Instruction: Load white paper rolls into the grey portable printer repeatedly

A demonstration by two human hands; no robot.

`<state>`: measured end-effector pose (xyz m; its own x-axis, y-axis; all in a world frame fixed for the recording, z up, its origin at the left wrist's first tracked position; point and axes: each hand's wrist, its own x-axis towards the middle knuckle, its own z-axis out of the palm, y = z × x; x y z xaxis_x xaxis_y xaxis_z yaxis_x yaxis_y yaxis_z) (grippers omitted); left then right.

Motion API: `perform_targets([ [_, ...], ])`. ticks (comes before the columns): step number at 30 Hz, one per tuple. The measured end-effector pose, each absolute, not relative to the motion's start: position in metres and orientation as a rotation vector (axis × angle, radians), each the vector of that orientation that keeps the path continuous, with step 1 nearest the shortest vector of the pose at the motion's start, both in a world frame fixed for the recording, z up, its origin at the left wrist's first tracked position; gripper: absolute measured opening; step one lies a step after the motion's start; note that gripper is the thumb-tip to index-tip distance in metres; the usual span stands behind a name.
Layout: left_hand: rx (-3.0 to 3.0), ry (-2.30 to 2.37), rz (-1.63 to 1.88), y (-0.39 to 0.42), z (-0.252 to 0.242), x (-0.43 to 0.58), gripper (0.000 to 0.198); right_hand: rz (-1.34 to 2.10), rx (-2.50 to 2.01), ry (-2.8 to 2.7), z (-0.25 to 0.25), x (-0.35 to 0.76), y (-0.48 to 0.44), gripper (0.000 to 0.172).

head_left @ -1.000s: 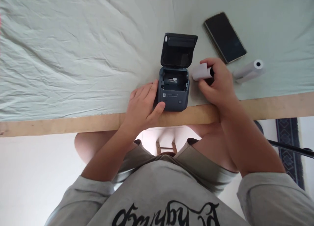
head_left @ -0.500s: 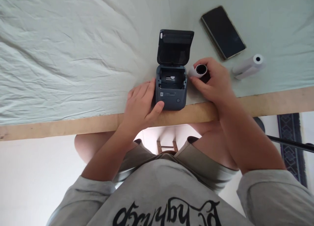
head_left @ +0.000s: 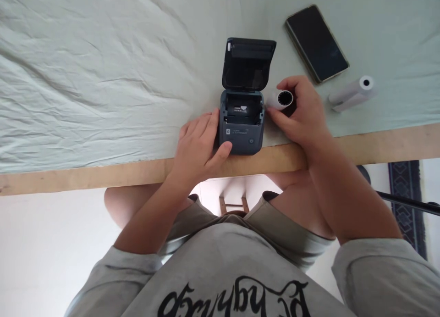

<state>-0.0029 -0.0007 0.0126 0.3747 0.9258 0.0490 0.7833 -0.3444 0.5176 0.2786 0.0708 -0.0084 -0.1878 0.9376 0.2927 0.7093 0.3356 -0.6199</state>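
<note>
A small dark blue portable printer (head_left: 240, 140) sits at the table's front edge with its lid (head_left: 248, 64) raised and its paper bay exposed. Along its left side lies my left hand (head_left: 198, 145), fingers stretched out and thumb against the front left corner. Just right of the printer, my right hand (head_left: 304, 110) grips a white paper roll (head_left: 274, 100) between thumb and fingers. The roll's dark hollow end faces up toward me. Part of the roll is hidden behind my fingers.
Beyond my right hand lies a dark-screened phone (head_left: 318, 44) in a case. A second white roll (head_left: 350, 94) lies to the right. Wrinkled pale green cloth (head_left: 103, 78) covers the table behind its wooden edge (head_left: 388, 142). A black pole (head_left: 405, 201) is at lower right.
The printer, phone and rolls appear slightly farther right, as the view has shifted a little. Both hands keep nearly the same poses, the right one still on the paper roll.
</note>
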Motion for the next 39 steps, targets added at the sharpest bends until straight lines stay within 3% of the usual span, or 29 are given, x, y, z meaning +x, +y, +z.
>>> perform_targets([
  [4,2.238,1.475,0.483,0.0,0.011,-0.002,0.086,0.426,-1.392,-2.008,-0.007,0.279,0.07,0.047],
  [8,2.256,1.474,0.493,0.0,0.01,-0.002,0.091,0.357,-1.391,-2.013,-0.007,0.279,0.07,0.038],
  [11,2.273,1.483,0.49,0.0,0.009,-0.003,0.093,0.393,-1.44,-1.981,-0.009,0.281,0.07,0.044],
  [20,2.278,1.481,0.486,0.0,0.009,-0.003,0.087,0.258,-1.344,-2.053,-0.011,0.281,0.069,0.052],
  [28,2.263,1.497,0.478,0.0,0.01,-0.002,0.089,0.379,-1.294,-1.886,0.005,0.274,0.071,0.057],
  [31,2.251,1.488,0.485,-0.001,0.011,-0.002,0.088,0.451,-1.147,-1.797,0.019,0.255,0.066,0.051],
  [36,2.248,1.473,0.498,-0.001,0.013,-0.002,0.084,0.459,-1.135,-2.052,0.028,0.234,0.063,0.025],
  [39,2.237,1.476,0.493,-0.001,0.014,-0.002,0.08,0.467,-1.164,-2.126,0.024,0.233,0.067,0.023],
])
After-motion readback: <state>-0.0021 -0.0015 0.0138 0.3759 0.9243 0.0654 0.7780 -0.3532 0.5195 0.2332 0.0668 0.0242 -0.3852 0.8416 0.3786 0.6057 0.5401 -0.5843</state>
